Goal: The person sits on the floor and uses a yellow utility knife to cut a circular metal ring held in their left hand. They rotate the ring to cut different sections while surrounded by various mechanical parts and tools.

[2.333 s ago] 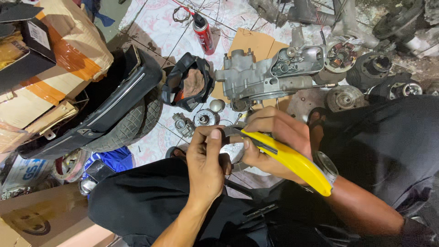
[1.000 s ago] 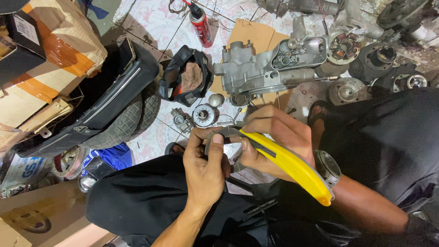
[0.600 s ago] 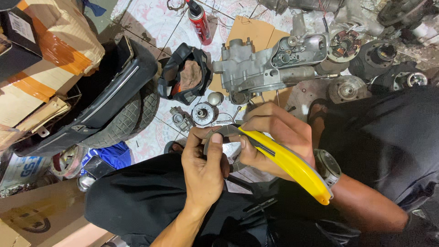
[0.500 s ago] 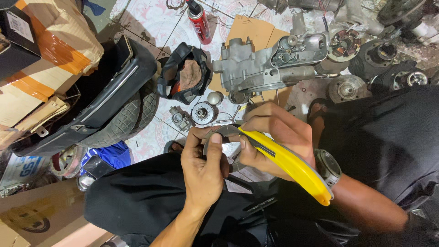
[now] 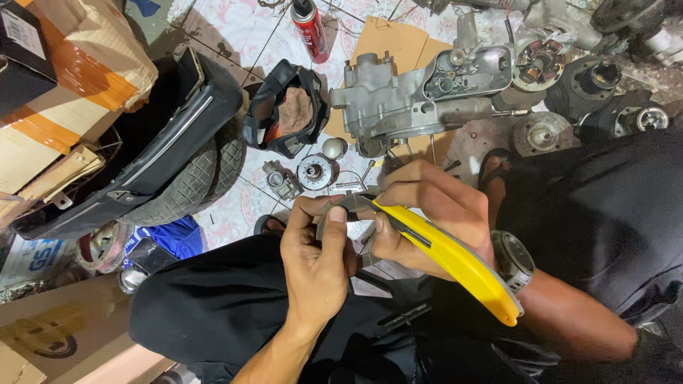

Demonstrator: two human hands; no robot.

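— What are the two hands doing over the lap?

— The left hand (image 5: 316, 267) pinches a thin grey flat piece (image 5: 340, 211), its thumb pressed on top, so that grip is closed on the piece. The right hand (image 5: 430, 213) is wrapped around a yellow utility knife (image 5: 455, 259), grip clenched on the handle, with the knife's front end lying against the grey piece. A wristwatch (image 5: 514, 259) sits on the right wrist.

— Where exactly is the piece?

— Held in the air above the person's black trousers (image 5: 213, 313), between both hands, just over the tiled floor (image 5: 242, 28). I cannot tell whether the blade is out.

— And what lies on the floor?

— Straight ahead of the hands, a grey metal engine casing (image 5: 398, 107) rests partly on a sheet of cardboard (image 5: 388, 39). Just beside it, nearer the hands, are a small round gear-like part (image 5: 315, 171) and a metal ball (image 5: 332, 148). A red spray can (image 5: 309, 28) stands near the top edge of the view. To the left lies a black curved cover (image 5: 284, 107), then a tyre (image 5: 188, 185) with a long black panel (image 5: 142, 163) resting on it. Toward the top right corner are more round engine parts (image 5: 594, 82).
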